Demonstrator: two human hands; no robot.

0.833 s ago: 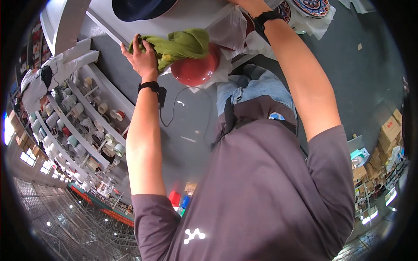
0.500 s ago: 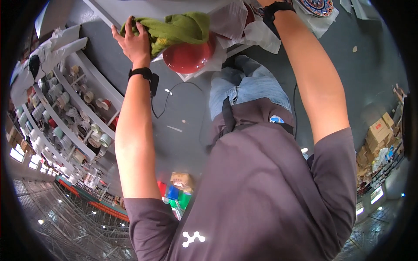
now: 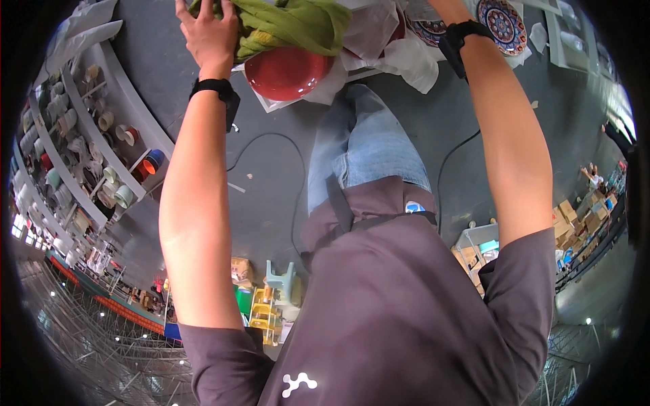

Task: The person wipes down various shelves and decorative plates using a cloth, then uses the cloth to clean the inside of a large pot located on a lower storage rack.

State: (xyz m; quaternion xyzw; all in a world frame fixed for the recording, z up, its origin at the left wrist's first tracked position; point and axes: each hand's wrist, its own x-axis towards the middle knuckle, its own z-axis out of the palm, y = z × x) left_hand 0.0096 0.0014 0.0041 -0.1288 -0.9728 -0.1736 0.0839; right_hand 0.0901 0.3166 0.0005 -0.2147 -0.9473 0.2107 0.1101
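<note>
At the top left, my left hand grips the near-left end of a bunched green cloth, its fingers curled over the fabric. Beneath the cloth lies a glossy red bowl, partly covered by it. My right hand reaches past the upper edge, and its fingers are cut off from sight. Close by it are a plate with a colourful ring pattern and a second patterned plate, partly hidden by my wrist. White wrapping paper sits between the bowl and the plates.
Shelves of stacked cups and pots stand on the left. A dark cable trails over the grey floor. Behind me are a pale stool and yellow bins. Cardboard boxes are piled at the right.
My left hand and the cloth sit higher in the picture, and the cloth is bunched differently. My right hand has shifted right, and more of the patterned plates shows.
</note>
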